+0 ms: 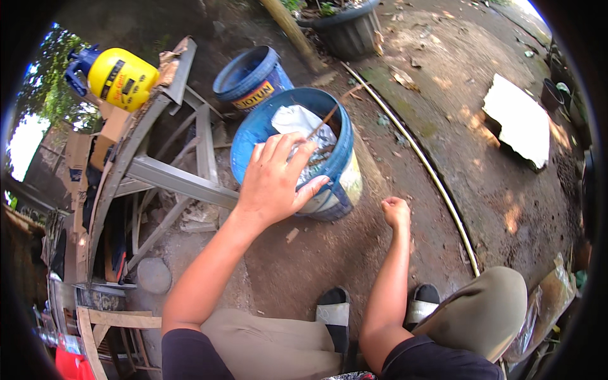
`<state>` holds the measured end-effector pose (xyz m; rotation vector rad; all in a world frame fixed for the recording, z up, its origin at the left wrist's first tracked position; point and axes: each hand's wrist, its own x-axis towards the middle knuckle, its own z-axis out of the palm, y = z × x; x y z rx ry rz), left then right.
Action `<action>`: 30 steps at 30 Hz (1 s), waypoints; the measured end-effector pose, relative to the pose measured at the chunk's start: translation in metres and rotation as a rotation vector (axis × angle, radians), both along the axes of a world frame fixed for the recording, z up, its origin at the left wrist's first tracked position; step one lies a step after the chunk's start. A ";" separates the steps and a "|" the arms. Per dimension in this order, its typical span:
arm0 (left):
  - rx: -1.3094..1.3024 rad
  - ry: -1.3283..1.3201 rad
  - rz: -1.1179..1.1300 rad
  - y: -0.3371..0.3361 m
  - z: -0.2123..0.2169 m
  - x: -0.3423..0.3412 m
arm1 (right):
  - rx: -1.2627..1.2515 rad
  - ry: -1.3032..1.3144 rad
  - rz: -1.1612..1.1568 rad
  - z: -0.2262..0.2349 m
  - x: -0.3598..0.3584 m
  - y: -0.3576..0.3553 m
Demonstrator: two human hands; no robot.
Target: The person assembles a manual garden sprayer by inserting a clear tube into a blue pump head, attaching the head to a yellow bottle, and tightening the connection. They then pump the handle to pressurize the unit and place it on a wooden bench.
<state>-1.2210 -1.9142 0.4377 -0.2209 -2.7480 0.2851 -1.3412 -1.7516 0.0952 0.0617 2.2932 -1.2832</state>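
Left hand point(273, 183) fingers spread open on near rim of blue plastic bucket point(345, 152), gripping nothing; right hand point(396, 211), fisted and empty, hangs beside bucket's near-right wall.

Left hand point(273, 180) spread over blue bucket point(253, 136) rim, right hand point(396, 212) fisted beside it.

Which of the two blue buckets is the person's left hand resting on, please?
The left hand rests on the nearer blue bucket, which holds crumpled white material and a stick; the other blue bucket stands behind, untouched.
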 end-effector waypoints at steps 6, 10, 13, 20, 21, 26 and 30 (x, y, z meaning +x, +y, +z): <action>0.086 -0.033 0.080 -0.022 -0.082 0.000 | 0.035 0.191 -0.001 -0.018 0.004 -0.008; -0.044 0.086 -0.043 -0.042 -0.074 -0.017 | 0.097 0.272 0.129 -0.022 -0.010 -0.023; 0.018 0.088 0.052 -0.079 -0.051 -0.027 | 0.275 0.319 0.216 -0.015 -0.016 -0.042; 0.269 0.114 0.194 -0.127 -0.026 -0.026 | 0.274 0.434 0.279 -0.042 -0.007 -0.034; 0.251 0.129 0.208 -0.134 -0.025 -0.029 | 0.219 0.587 0.171 -0.047 -0.002 -0.032; 0.458 0.096 0.253 -0.160 -0.016 -0.036 | 0.162 0.689 0.093 -0.062 -0.001 -0.022; 0.561 0.085 0.275 -0.180 -0.015 -0.036 | 0.277 0.704 -0.119 -0.068 -0.008 -0.012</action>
